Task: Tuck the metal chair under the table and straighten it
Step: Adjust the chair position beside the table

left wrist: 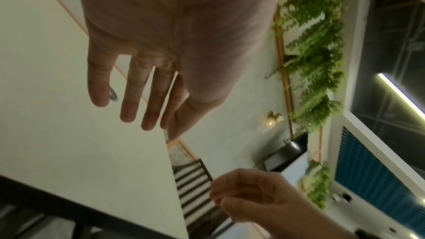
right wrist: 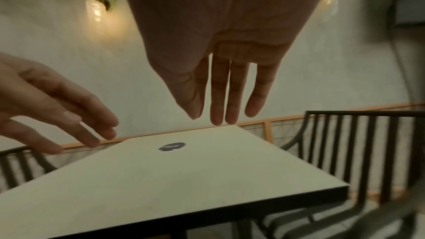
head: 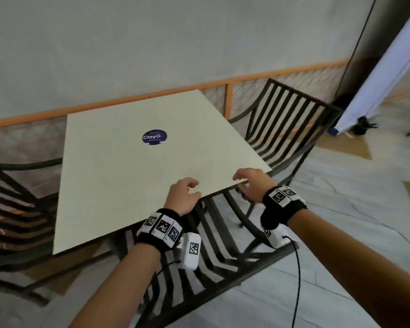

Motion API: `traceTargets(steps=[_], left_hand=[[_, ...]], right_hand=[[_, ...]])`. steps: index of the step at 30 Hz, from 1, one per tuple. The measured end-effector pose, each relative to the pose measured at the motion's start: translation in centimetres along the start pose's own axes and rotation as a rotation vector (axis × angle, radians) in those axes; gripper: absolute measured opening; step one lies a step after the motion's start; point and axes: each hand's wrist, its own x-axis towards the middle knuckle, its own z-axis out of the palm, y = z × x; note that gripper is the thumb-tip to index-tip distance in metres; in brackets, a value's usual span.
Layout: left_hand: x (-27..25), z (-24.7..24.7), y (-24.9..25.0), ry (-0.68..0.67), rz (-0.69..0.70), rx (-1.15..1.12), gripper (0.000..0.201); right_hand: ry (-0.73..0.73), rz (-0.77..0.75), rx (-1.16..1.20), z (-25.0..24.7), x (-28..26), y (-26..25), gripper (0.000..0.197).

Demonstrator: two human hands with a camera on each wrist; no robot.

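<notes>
Hovering over the near edge of the table (head: pixel 128 176), low in the centre of the head view, the left hand (head: pixel 182 195) and right hand (head: pixel 251 183) both have loose, spread fingers and hold nothing. The chair (head: pixel 213 256) sits beneath them, its seat partly under the tabletop, probably pushed in but slightly skewed. Its legs and front are hidden by the tabletop, and the wrist views are blurred.

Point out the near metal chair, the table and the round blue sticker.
near metal chair (head: pixel 219 253), head view, slatted back.
table (head: pixel 118 190), head view, bare top.
round blue sticker (head: pixel 154 137), head view, its centre.
</notes>
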Motion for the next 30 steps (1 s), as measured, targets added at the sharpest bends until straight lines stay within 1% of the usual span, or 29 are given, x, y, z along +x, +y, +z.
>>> traceTargets(steps=[3,4,5,7,9,12,13,16,18,20,25,30], left_hand=[[2.3,6.3,5.4,-0.106,0.045,0.007,0.039],[5.3,11.1,8.5,-0.127,0.043,-0.015,0.039],[10.3,15.9,11.5,-0.142,0.032,-0.023,0.039],[10.5,16.2,13.1,-0.196,0.060,0.022,0.038],[10.3,17.8,13.5,-0.267,0.107,0.076,0.038],[10.1,20.5,14.0,-0.346,0.169,0.050,0.041],[11.0,21.9,14.6,-0.366,0.174,0.049,0.041],[16.4,27.0,17.4,-0.432,0.165,0.070,0.042],[19.8,29.9,18.4,-0.452,0.136,0.112,0.043],[22.7,32.3,18.7,-0.461,0.079,0.151,0.045],[28.6,37.7,17.6,-0.464,-0.044,0.179,0.046],[34.2,42.6,15.7,-0.424,-0.190,0.171,0.042]], right_hand=[[-0.013,0.091,-0.054,-3.2,0.2,7.7,0.024],[-0.053,0.132,-0.090,-5.1,1.6,13.6,0.024],[-0.068,0.147,-0.127,-6.9,5.1,19.9,0.024],[-0.109,0.162,-0.142,-7.4,5.3,21.5,0.023],[-0.101,0.158,-0.177,-7.6,5.1,22.6,0.024],[-0.128,0.181,-0.200,-7.4,5.1,24.6,0.025],[-0.146,0.187,-0.215,-7.6,5.9,26.0,0.025],[-0.207,0.225,-0.255,-9.3,10.8,32.2,0.026],[-0.228,0.219,-0.274,-9.8,13.9,35.7,0.026],[-0.255,0.230,-0.270,-9.8,16.5,38.5,0.025],[-0.335,0.231,-0.281,-8.1,22.5,45.1,0.025],[-0.379,0.163,-0.303,-6.1,28.8,50.6,0.031]])
